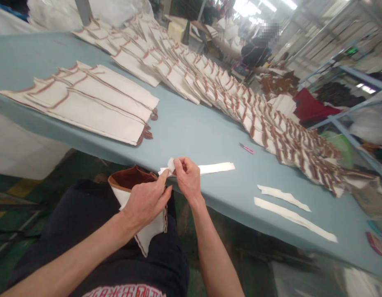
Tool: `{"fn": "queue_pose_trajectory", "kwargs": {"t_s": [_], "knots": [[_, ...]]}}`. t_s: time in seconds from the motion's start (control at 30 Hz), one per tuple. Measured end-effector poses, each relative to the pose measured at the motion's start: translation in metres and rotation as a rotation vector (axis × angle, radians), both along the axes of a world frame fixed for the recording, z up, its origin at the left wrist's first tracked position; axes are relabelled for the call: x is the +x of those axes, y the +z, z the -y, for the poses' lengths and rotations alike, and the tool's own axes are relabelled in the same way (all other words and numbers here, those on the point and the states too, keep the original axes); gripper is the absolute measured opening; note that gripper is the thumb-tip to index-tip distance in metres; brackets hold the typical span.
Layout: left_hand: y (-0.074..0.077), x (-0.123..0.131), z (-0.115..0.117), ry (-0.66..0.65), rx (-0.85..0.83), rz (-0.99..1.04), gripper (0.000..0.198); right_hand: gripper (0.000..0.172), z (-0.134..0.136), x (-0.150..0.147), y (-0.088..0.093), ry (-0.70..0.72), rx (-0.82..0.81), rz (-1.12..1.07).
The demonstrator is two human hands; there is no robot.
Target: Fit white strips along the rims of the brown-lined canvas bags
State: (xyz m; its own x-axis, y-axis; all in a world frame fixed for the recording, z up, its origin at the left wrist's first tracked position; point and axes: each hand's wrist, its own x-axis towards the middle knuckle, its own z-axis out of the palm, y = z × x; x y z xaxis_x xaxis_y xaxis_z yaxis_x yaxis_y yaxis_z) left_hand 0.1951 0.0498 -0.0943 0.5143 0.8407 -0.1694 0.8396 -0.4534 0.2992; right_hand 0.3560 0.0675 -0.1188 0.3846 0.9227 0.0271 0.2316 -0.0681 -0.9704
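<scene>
My right hand (188, 177) is closed in a pinch on a small white strip piece (170, 164) at the table's near edge. Beneath and beside it, a stack of white strips (217, 168) lies flat, its left end partly covered by my fingers. My left hand (146, 202) reaches in from the left, index finger stretched to the strip end and thumb apart from it; its other fingers are hidden. Across my lap, under the left hand, rests a white sewn fabric piece (151, 239) with brown edging and a brown lining (129, 177) showing at its opening.
White sewn pieces with brown trim (101, 111) lie at left on the blue-green table (191, 132). Long overlapping rows of similar pieces (215, 86) run along the far side. Pink-handled snips (247, 148) and loose white strips (294, 218) lie to the right. A person (255, 51) is in the background.
</scene>
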Motion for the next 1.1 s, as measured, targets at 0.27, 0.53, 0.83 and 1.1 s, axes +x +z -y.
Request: {"fn": "queue_pose_trajectory", "kwargs": {"t_s": [0.27, 0.53, 0.83, 1.1], "knots": [[0.009, -0.001, -0.006, -0.030, -0.033, -0.085, 0.053, 0.046, -0.014, 0.036, -0.002, -0.222, 0.071, -0.480], [0.020, 0.015, 0.001, -0.083, -0.050, -0.100, 0.072, 0.037, -0.012, 0.021, -0.005, -0.245, 0.100, -0.665], [0.012, 0.024, -0.012, -0.140, -0.023, -0.165, 0.071, 0.029, -0.009, 0.085, 0.013, -0.357, 0.135, -0.667], [0.011, 0.024, -0.009, -0.177, 0.014, -0.172, 0.071, 0.026, -0.014, 0.168, 0.025, -0.507, 0.150, -0.527]]}}
